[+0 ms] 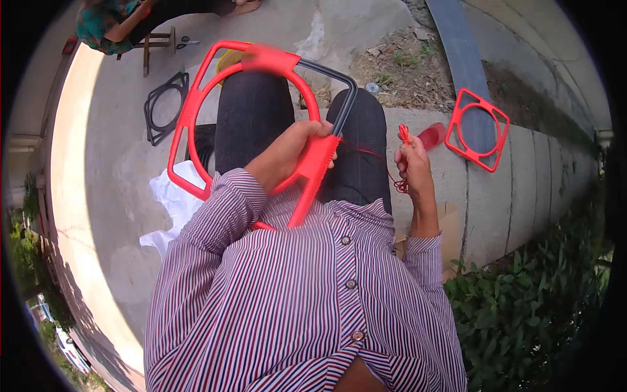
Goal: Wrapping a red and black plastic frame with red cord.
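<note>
My left hand (292, 153) grips a frame with a round inner ring (190, 130), its fingers wrapped round one side. Red cord covers most of this frame; a black stretch of doubled tube (349, 98) shows bare at the far right corner. The frame rests over my lap, leaning on my left thigh. Out to the right, my right hand (414, 163) is closed on a small bundle of red cord (404, 134). From the frame a thin strand runs across my right thigh toward that hand, and loose loops hang below it.
A finished-looking red frame (477, 130) lies on the ledge at right. Bare black frames (166, 108) lie on the concrete at left, near a white plastic bag (176, 202). Scissors (187, 42) and a wooden stool (157, 47) are beyond, beside another person (121, 26). Leafy bushes (522, 307) grow at right.
</note>
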`<state>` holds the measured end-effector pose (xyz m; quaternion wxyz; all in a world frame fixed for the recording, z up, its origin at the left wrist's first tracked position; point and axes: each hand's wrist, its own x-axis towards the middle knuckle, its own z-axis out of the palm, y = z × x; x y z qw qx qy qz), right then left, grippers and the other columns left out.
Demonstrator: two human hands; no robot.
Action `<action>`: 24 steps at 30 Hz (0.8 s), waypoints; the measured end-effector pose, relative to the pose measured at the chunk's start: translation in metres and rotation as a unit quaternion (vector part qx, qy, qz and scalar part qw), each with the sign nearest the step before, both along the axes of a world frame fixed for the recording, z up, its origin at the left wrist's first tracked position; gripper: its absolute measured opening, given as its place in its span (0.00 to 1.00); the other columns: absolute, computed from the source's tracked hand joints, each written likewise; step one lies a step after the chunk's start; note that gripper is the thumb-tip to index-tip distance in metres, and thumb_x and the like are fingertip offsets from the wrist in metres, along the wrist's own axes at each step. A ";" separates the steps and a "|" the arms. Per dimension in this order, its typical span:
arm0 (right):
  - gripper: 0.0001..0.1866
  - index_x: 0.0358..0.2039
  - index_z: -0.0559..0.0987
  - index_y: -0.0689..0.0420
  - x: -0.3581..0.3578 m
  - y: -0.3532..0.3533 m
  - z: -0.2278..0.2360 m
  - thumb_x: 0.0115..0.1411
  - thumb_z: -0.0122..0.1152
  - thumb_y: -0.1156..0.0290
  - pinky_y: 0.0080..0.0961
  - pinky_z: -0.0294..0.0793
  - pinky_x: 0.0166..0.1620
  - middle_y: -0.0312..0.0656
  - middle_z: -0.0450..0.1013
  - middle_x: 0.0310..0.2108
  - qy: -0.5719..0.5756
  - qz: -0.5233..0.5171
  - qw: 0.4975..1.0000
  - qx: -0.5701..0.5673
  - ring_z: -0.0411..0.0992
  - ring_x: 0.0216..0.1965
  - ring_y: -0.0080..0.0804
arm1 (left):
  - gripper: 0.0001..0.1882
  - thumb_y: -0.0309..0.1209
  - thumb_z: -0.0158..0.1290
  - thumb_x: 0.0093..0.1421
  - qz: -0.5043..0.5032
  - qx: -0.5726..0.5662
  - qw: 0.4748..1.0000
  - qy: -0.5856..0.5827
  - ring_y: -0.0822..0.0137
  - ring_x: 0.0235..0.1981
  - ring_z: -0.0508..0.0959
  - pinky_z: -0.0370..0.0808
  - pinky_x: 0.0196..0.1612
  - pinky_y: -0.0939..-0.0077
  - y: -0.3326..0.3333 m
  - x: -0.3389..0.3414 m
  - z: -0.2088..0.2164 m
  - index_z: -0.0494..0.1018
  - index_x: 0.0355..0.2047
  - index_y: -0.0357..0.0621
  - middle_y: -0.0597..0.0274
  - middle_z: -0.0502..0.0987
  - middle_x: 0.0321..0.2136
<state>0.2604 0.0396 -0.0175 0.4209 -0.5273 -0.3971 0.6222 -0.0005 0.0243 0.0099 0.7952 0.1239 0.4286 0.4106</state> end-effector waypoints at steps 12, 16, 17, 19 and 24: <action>0.07 0.32 0.78 0.54 -0.085 0.045 0.058 0.50 0.59 0.74 0.35 0.72 0.35 0.36 0.72 0.29 -0.478 0.193 0.716 0.471 0.72 0.34 0.40 | 0.32 0.26 0.48 0.54 0.190 0.231 0.952 0.061 0.64 0.47 0.71 0.70 0.51 0.71 -0.010 0.019 0.000 0.54 0.60 0.39 0.56 0.69 0.48; 0.07 0.33 0.77 0.55 -0.086 0.043 0.049 0.51 0.60 0.74 0.31 0.72 0.37 0.37 0.72 0.33 -0.485 0.271 0.691 0.463 0.72 0.39 0.36 | 0.33 0.28 0.49 0.54 0.097 0.222 0.970 -0.017 0.63 0.50 0.71 0.70 0.52 0.69 -0.008 0.011 -0.008 0.54 0.60 0.39 0.55 0.70 0.48; 0.07 0.32 0.77 0.55 -0.085 0.041 0.050 0.50 0.61 0.73 0.31 0.72 0.38 0.38 0.72 0.36 -0.395 0.160 0.768 0.478 0.71 0.41 0.36 | 0.31 0.30 0.49 0.54 0.086 0.184 0.979 -0.026 0.63 0.49 0.72 0.70 0.52 0.69 -0.008 0.009 -0.002 0.56 0.59 0.37 0.53 0.71 0.47; 0.08 0.31 0.77 0.56 -0.074 0.036 0.049 0.49 0.63 0.72 0.31 0.72 0.40 0.39 0.72 0.39 -0.300 0.050 0.825 0.476 0.70 0.43 0.37 | 0.31 0.32 0.49 0.55 0.076 0.142 0.986 -0.041 0.62 0.48 0.72 0.70 0.53 0.68 -0.008 0.005 -0.002 0.57 0.58 0.35 0.51 0.72 0.47; 0.11 0.33 0.78 0.58 -0.043 0.015 0.029 0.50 0.65 0.68 0.30 0.70 0.40 0.41 0.73 0.36 -0.267 0.030 0.893 0.361 0.71 0.40 0.38 | 0.28 0.39 0.46 0.55 0.020 0.112 0.992 -0.063 0.60 0.42 0.77 0.73 0.50 0.68 -0.001 -0.002 -0.009 0.66 0.50 0.27 0.46 0.75 0.43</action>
